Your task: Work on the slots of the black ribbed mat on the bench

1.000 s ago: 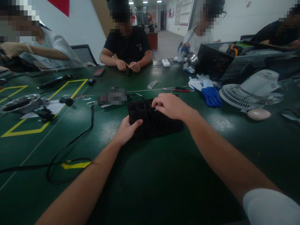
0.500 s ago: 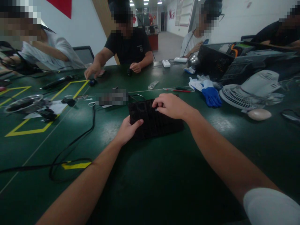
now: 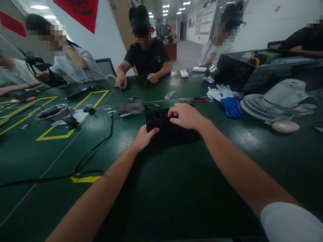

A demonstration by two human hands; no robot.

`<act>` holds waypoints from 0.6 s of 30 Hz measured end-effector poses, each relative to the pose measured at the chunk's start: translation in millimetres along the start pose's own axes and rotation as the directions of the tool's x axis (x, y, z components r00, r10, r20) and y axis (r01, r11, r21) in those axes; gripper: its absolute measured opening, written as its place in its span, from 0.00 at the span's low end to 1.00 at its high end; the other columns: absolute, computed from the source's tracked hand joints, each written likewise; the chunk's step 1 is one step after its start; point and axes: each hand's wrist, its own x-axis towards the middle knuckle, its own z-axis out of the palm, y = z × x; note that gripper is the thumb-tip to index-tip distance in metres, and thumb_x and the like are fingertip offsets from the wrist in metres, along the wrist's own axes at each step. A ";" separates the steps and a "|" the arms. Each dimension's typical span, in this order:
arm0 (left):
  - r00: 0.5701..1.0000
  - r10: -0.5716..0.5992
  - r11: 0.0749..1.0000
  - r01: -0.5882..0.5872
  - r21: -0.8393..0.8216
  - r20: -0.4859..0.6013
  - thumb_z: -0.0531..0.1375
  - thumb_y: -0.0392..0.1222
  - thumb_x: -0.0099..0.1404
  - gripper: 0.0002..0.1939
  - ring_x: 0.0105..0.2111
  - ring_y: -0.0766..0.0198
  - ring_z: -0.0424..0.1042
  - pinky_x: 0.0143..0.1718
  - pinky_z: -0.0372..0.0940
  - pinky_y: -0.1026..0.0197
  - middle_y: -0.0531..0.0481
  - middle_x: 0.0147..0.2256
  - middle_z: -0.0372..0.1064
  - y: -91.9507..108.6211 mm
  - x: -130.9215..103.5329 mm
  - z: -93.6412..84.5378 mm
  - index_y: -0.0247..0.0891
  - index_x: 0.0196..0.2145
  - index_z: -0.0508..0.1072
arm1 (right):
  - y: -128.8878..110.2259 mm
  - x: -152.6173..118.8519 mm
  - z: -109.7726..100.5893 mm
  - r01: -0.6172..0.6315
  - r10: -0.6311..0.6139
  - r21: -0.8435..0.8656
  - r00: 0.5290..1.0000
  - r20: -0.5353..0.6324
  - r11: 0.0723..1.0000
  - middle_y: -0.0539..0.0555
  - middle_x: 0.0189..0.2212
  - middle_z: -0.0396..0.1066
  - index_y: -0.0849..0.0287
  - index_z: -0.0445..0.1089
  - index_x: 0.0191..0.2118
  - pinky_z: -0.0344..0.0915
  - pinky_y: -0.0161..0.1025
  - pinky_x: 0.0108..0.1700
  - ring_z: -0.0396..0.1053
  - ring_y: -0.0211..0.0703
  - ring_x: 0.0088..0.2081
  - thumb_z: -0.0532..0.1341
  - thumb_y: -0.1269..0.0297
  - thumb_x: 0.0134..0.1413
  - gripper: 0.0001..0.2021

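"Item one?"
"Black ribbed panel (image 3: pixel 174 137), one, before the wearer over the counter (image 3: pixel 176 191); whether its underside touches, cannot tell."
"Left hand (image 3: pixel 147 136)?"
"Clasping the panel's left edge, thumb on the upper face."
"Right hand (image 3: pixel 186 116)?"
"Fingers curled over the panel's far part; whether they pinch anything, cannot tell."
"Adjacent stock?"
"Beyond: clear packet (image 3: pixel 170 95), one. To the right: blue glove (image 3: pixel 232 107), white slotted housing (image 3: pixel 262 107). To the left: black cable (image 3: pixel 112 126), trailing nearer the wearer."
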 end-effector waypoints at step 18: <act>0.999 0.040 0.999 -0.040 0.025 -0.003 0.75 0.56 0.57 0.27 0.47 0.45 0.82 0.55 0.75 0.41 0.43 0.45 0.83 -1.4 -1.3 -0.1 0.37 0.48 0.79 | -5.6 -0.4 1.0 -0.037 0.036 -0.046 0.999 -0.022 0.998 0.56 0.43 0.76 0.54 0.82 0.46 0.58 0.44 0.40 0.70 0.49 0.42 0.63 0.63 0.71 0.09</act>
